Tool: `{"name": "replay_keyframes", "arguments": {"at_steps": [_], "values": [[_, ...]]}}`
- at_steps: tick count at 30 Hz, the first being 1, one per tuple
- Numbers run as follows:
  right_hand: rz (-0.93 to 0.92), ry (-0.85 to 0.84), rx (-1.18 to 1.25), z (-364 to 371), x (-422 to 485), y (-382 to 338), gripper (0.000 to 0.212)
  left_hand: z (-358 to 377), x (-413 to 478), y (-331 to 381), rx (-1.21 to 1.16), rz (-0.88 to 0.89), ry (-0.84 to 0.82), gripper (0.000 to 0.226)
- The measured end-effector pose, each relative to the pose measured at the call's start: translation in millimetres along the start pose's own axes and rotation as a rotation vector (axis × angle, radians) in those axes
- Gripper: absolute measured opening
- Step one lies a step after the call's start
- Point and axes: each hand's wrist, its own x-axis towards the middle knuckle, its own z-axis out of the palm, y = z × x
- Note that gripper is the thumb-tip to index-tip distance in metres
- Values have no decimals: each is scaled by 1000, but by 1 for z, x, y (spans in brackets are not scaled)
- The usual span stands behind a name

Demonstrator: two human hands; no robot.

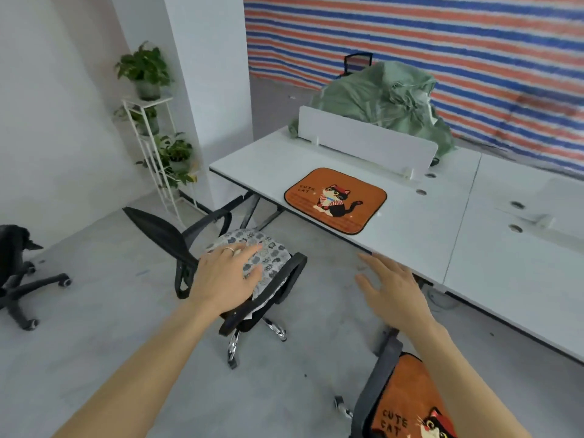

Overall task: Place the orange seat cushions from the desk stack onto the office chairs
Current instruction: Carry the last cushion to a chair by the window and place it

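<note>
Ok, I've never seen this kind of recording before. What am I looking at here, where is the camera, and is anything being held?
There is no machine here. A person wears a wide-angle camera on the head, so the single picture looks forward and down at their own two bare arms. The left hand is spread flat on a grey patterned pad on the seat of an office chair. The right hand is open in the air near the edge of the white desk. One orange cushion with a cat picture lies flat on the desk. A second orange cushion already sits on the nearer chair at the bottom right. Neither hand holds anything at this moment.
</note>
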Motion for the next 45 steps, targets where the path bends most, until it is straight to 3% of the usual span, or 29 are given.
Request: {"name": "replay_keyframes", "arguments": {"at_steps": [9,18,26,32,39,45], "values": [[204,45,-29,12,97,-57,51,14,149,-66,-90,174,-124,53],[372,-29,-10,43,259,3,61,70,329,-52,-24,239,-266,58],[636,-228,145,94,452,122,68,172,515,3,8,66,-469,64],[731,-164,26,148,549,191,93,237,613,7,29,-84,-545,70],[733,-79,-148,200,559,212,90,291,673,-14,-55,-299,-612,83],[739,-54,-195,206,562,216,88,303,678,-9,-75,-303,-504,80]]}}
